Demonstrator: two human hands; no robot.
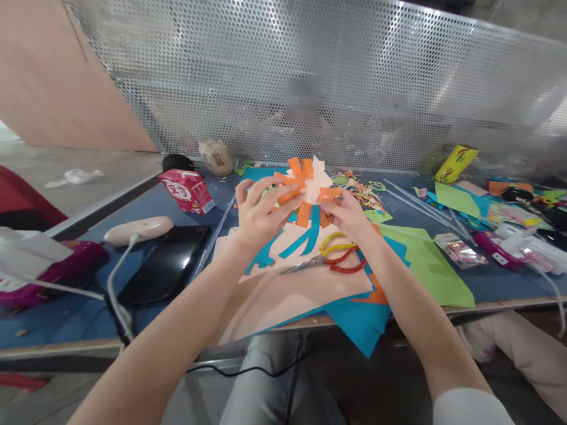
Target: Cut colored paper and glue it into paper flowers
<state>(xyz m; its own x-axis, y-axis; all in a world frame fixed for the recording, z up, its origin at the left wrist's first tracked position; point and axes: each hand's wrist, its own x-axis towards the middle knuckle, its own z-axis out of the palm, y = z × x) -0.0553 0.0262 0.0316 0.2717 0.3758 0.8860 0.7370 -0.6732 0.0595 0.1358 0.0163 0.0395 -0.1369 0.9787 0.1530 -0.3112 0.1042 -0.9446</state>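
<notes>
- Fingers of left hand and right hand pinch the orange-and-white strip bundle.
- Strips already cut; scissors lie near, on uncut sheets.

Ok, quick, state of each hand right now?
Left hand: closed on the paper-strip craft piece.
Right hand: closed on the same piece.

blue table, paper sheets (overhanging its edge), black phone
</notes>
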